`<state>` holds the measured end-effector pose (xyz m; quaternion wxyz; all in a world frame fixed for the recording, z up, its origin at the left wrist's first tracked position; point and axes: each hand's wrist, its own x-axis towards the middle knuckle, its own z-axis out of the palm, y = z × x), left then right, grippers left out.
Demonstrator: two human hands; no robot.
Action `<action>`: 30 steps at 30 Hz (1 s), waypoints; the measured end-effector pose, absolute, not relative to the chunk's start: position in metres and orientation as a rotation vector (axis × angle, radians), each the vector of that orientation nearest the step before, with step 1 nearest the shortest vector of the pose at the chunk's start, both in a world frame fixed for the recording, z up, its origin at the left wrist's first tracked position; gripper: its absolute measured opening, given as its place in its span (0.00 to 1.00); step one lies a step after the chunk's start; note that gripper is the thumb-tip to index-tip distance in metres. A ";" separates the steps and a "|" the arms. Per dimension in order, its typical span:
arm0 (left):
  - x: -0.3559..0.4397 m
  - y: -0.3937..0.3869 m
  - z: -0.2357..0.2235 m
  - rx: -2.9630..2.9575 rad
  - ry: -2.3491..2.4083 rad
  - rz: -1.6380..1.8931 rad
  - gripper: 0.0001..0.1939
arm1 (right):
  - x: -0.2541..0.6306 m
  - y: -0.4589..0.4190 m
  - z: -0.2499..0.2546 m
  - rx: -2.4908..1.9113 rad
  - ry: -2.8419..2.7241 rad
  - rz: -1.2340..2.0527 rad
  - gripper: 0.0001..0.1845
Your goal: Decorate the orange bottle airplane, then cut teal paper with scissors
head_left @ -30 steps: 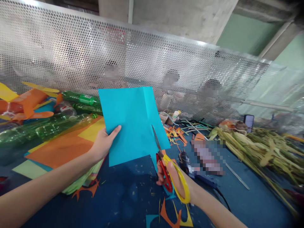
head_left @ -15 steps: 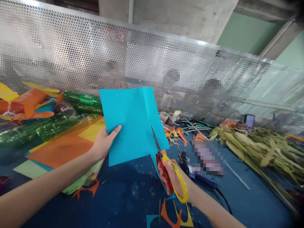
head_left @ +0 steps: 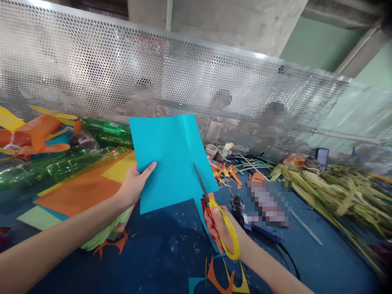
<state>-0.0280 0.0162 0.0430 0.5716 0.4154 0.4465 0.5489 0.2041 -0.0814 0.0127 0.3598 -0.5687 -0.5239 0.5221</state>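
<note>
My left hand (head_left: 136,179) pinches the left edge of a bright blue sheet of paper (head_left: 165,159), thumb in front and fingers hidden behind. The sheet is held up above the table, with a crease near its right side. In my right hand (head_left: 216,222) is a pair of scissors (head_left: 231,234) with one yellow and one red handle. Their blades lie at the sheet's lower right, pointing up and left, with one blade visible in front of the paper. A narrow blue strip hangs down beside the scissors from the sheet's lower edge.
Coloured paper sheets (head_left: 82,190) and green plastic bottles (head_left: 76,163) lie at left. Paper scraps (head_left: 219,277) are on the blue table. A glue gun (head_left: 260,228) with a cord, dried corn husks (head_left: 333,192) and a phone (head_left: 322,158) are at right. People sit behind a perforated metal screen (head_left: 183,77).
The scissor handles have drawn closer together as my right hand closes. The top edge of the blue sheet has tipped slightly lower. My left hand keeps its hold.
</note>
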 end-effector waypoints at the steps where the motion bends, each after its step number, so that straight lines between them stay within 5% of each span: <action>1: -0.028 0.016 0.043 0.970 1.051 1.285 0.28 | 0.204 -0.081 0.012 -1.465 -1.340 1.351 0.33; 17: -0.027 0.014 0.037 1.033 1.012 1.257 0.26 | 0.198 -0.084 0.029 -1.351 -1.164 1.621 0.35; 30: -0.021 0.003 0.042 1.025 1.038 1.174 0.23 | 0.201 -0.084 0.028 -1.316 -1.213 1.515 0.36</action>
